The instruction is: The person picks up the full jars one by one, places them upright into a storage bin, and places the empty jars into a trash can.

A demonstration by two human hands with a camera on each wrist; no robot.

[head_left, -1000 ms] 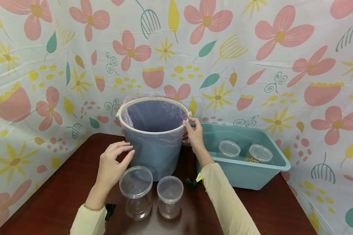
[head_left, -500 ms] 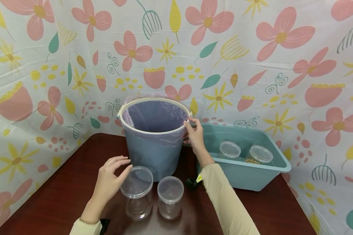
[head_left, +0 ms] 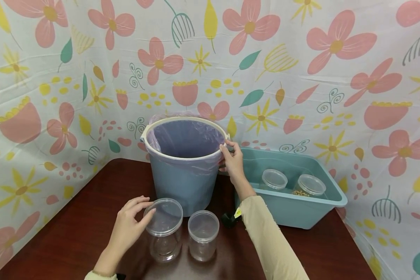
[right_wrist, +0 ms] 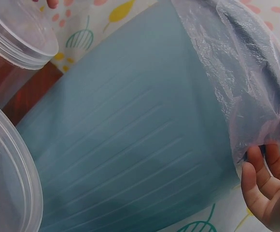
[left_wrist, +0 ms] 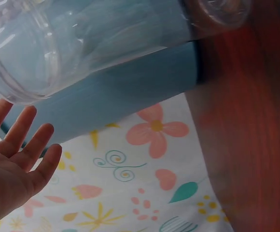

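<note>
A blue trash bin (head_left: 185, 182) with a cream rim stands upright on the table, lined with a thin purple plastic bag (right_wrist: 212, 58) folded over its edge. My right hand (head_left: 235, 165) grips the bin's right rim by the handle joint, fingers curled beneath the bag's overhang. In front of the bin stand a large clear lidded jar (head_left: 164, 237) and a smaller clear lidded jar (head_left: 202, 239). My left hand (head_left: 127, 225) is at the large jar's left side, fingers loosely spread, thumb overlapping the lid. In the left wrist view its fingertips (left_wrist: 30, 112) come right at the lid's edge.
At the right, a teal plastic tub (head_left: 283, 206) contains a lidded clear jar (head_left: 274, 179) and another jar (head_left: 309, 186) with small tan pieces inside. A dark red wooden table (head_left: 80, 233) carries everything. Behind hangs a flower-printed cloth (head_left: 203, 50).
My left hand has come down from beside the bin to the large jar's lid. The right hand keeps its place on the bin's rim.
</note>
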